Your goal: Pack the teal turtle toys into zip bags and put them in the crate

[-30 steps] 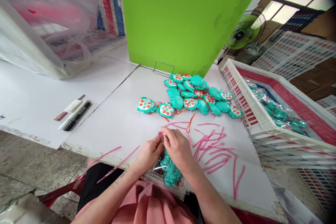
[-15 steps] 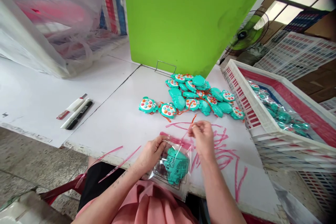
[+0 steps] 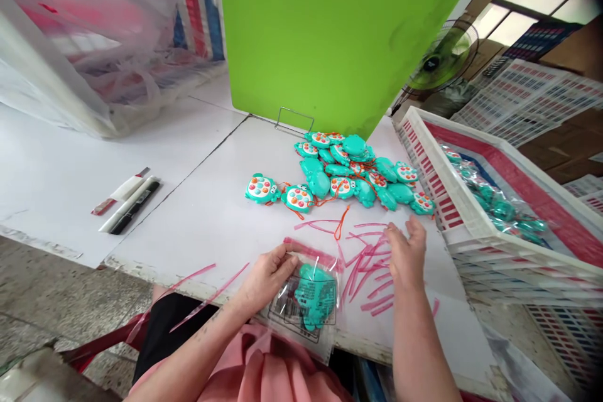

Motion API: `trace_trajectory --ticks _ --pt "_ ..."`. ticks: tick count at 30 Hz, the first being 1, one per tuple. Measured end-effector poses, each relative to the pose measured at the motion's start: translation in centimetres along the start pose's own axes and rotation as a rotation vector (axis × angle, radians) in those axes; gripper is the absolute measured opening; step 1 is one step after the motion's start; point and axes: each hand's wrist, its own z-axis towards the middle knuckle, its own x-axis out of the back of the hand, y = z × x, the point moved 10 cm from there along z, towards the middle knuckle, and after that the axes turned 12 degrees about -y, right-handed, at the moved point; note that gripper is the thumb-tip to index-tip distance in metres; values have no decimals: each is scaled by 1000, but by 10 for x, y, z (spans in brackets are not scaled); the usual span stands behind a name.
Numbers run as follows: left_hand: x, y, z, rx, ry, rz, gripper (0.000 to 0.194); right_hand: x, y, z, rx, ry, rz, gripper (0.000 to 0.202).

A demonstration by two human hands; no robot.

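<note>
Pinching a bag (image 3: 301,335), left hand (image 3: 273,271) faces toys (image 3: 338,169); right hand (image 3: 406,254), fingers apart, hovers near crate (image 3: 513,255).

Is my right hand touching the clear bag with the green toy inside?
Apart. The head view shows white tabletop and pink strips plainly visible between the right hand and the clear bag.

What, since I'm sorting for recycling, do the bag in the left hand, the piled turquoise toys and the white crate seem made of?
Bag: apparently thin, glossy plastic film, clear enough to see through, with bright glare. Piled toys: probably hard plastic, smooth with a soft sheen, moulded-looking shapes. White crate: likely rigid plastic, fairly matte, with slotted walls.
</note>
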Motion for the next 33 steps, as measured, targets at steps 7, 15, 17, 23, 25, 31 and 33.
trace_trajectory --ticks 7,15,17,23,25,31,33 --pt "4 -6 0 19 54 27 33 -85 -23 -54 -44 -691 -308 32" --pt "5 -5 0 -11 74 -83 32 -134 -7 -115 -236 -1061 -180 27" --pt "3 -7 3 -20 47 -208 34 -133 -8 -114 -247 -1065 -140 29" --pt "2 -18 8 -17 3 -453 47 -110 -6 -96 -194 -899 -45 36" --pt "2 -19 8 -20 -13 -505 46 -104 -4 -92 -187 -844 -17 35" --pt "5 -15 5 -2 -19 -563 19 -104 1 -90 -183 -849 -38 18" --pt "8 -15 3 5 8 -566 17 -105 1 -90 -203 -853 -3 20"
